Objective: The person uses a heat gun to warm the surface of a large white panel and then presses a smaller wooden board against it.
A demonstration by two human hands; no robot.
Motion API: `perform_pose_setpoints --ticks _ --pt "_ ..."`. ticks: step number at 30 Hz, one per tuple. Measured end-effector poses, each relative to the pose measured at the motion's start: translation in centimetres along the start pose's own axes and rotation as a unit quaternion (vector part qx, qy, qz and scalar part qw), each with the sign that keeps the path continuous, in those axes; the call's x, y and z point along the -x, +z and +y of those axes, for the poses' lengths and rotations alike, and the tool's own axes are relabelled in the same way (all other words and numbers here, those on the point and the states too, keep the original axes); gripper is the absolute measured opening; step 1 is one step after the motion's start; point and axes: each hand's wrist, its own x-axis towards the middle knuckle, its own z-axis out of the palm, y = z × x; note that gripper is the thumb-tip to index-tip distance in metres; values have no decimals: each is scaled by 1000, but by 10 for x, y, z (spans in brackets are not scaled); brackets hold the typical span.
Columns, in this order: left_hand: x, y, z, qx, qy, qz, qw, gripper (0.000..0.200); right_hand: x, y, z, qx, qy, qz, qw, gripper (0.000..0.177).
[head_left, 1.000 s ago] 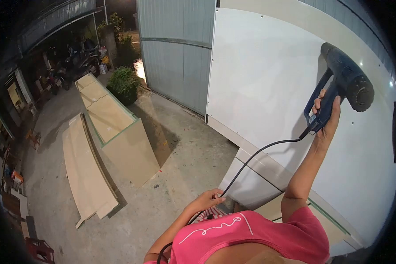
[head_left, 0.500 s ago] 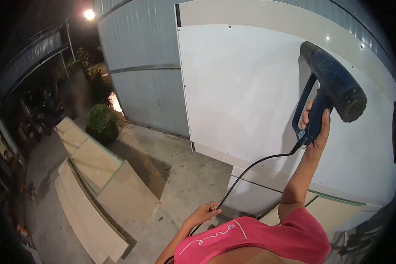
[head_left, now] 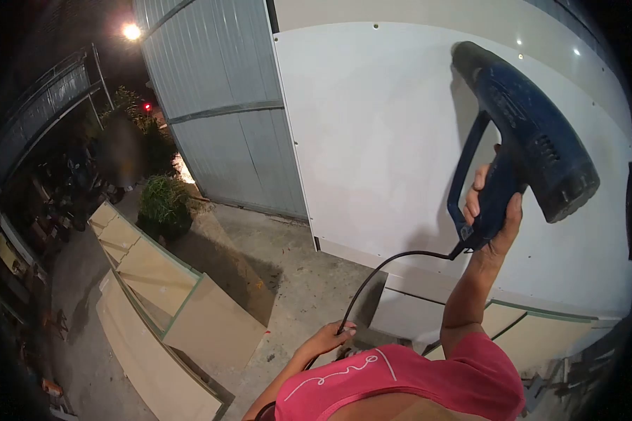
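Observation:
A dark blue heat gun [head_left: 525,119] is held up by its handle in my right hand [head_left: 498,210], fingers wrapped around the grip. Its nozzle points up and left, close over the white panel [head_left: 379,140]. From the base of the handle a black cord [head_left: 372,274] loops down to my left hand [head_left: 333,338]. That hand is low, near my body, with its fingers closed around the cord. Small screw heads dot the panel's border.
Behind the panel stands a grey corrugated metal wall [head_left: 218,154]. Beige boards with green edges [head_left: 211,319] lie on the concrete floor [head_left: 295,281] at left, near a green bush [head_left: 163,200]. More boards [head_left: 541,337] lean below the panel at right. A bright lamp [head_left: 131,31] shines at upper left.
The heat gun has moved up and left across the panel and looks larger in view. The camera view has shifted slightly; my left hand still holds the cord.

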Motion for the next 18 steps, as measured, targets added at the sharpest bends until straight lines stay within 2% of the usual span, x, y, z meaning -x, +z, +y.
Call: perform_pose_setpoints --ticks 2,6,8,13,15,16,18 --pt "1 -6 -3 36 -55 -38 997 36 3 13 7 36 8 18 999 71" --pt "0 -12 -15 -18 -38 -18 999 36 -1 30 19 74 17 22 997 74" --pt "-5 -19 -19 -15 -78 -28 996 36 -4 37 27 72 25 7 997 75" --pt "-18 -33 -11 -20 -45 -64 997 35 -19 42 39 46 51 -59 996 78" --pt "-18 -45 -8 -18 -48 -75 996 35 -18 51 46 61 53 -27 996 66" --pt "-15 -51 -5 -18 -56 -76 995 35 -18 51 50 62 51 -26 996 66" --pt "-14 -64 -3 -20 -63 -81 995 35 -19 46 58 43 68 -79 994 78"
